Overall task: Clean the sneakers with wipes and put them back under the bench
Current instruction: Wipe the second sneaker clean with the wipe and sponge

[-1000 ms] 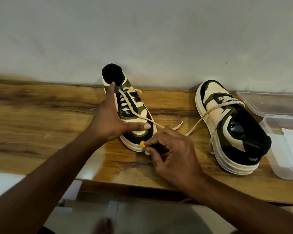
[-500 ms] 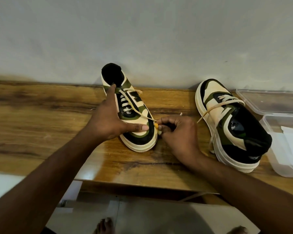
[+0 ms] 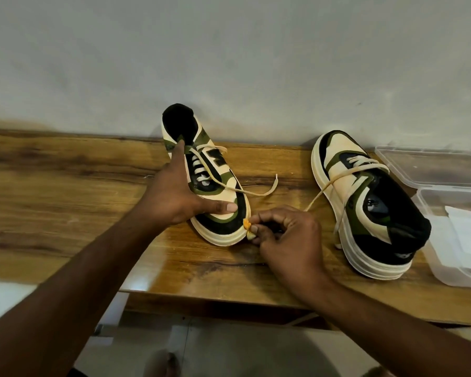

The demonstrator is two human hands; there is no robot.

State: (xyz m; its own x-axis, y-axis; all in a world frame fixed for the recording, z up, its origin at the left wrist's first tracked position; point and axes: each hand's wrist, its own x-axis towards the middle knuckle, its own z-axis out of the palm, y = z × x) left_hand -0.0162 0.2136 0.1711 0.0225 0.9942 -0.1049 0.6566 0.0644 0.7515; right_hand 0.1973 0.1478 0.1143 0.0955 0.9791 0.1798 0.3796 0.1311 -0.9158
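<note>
Two cream, green and black sneakers stand on the wooden bench (image 3: 65, 202). My left hand (image 3: 180, 194) holds the left sneaker (image 3: 223, 213), thumb across its toe and forefinger up at the collar. My right hand (image 3: 286, 235) pinches a small crumpled wipe (image 3: 247, 226), stained orange, against the sole edge at that sneaker's toe. The right sneaker (image 3: 365, 205) stands apart to the right, toe away from me, its loose lace trailing toward my right hand.
A clear plastic box (image 3: 452, 240) holding white wipes sits at the bench's right end, its lid (image 3: 433, 167) lying behind it against the wall. The left sneaker's lace end (image 3: 269, 186) lies loose on the bench. Floor and a foot show below the bench edge.
My right hand with the wipe slid from the toe's right side down to the front sole edge. My left hand kept its hold on the sneaker.
</note>
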